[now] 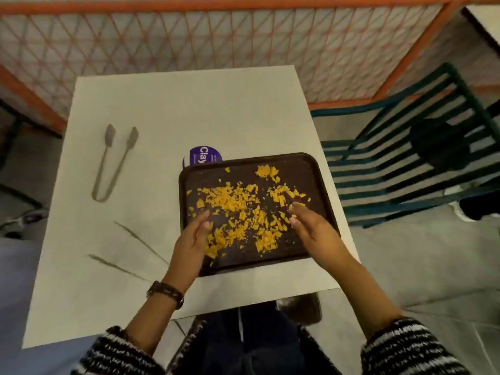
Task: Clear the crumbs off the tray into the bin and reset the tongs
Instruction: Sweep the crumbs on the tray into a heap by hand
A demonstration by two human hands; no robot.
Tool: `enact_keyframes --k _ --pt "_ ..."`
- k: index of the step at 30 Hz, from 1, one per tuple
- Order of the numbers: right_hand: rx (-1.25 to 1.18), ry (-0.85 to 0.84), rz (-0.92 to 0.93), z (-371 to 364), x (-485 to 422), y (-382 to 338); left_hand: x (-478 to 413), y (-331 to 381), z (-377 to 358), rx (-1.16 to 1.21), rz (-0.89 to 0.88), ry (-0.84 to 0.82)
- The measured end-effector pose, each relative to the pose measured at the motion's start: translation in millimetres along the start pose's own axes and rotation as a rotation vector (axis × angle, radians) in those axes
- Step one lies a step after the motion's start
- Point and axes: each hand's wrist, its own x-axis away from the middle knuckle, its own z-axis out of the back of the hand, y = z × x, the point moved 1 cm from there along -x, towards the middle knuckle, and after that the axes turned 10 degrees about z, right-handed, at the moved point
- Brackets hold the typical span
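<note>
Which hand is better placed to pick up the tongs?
Left. The left hand is on the tray's left side, nearer the tongs; the right hand would cross over.

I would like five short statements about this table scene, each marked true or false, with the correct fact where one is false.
1. The orange crumbs are scattered over the dark tray. True.
2. The tongs are held in the left hand. False: they lie on the white table, left of the tray, and no hand touches them.
3. Both hands are over the tray, the right hand on its right part. True.
4. A watch is on the right wrist. False: it is on the left wrist.
5. The tray completely covers the purple object. False: part of it shows beyond the far edge of the tray.
</note>
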Motion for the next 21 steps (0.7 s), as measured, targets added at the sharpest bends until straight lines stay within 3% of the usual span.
enact_keyframes --k 7,16,21 --pt "0.064 -0.031 -0.092 -44 26 62 8 -57 -37 -0.179 0.042 0.094" --pt "0.247 -0.08 -0.281 -58 19 121 -7 -80 -57 -0.354 0.108 0.162" --pt "0.304 -0.152 -0.145 -80 13 100 -16 -81 -56 -0.388 0.155 0.199"
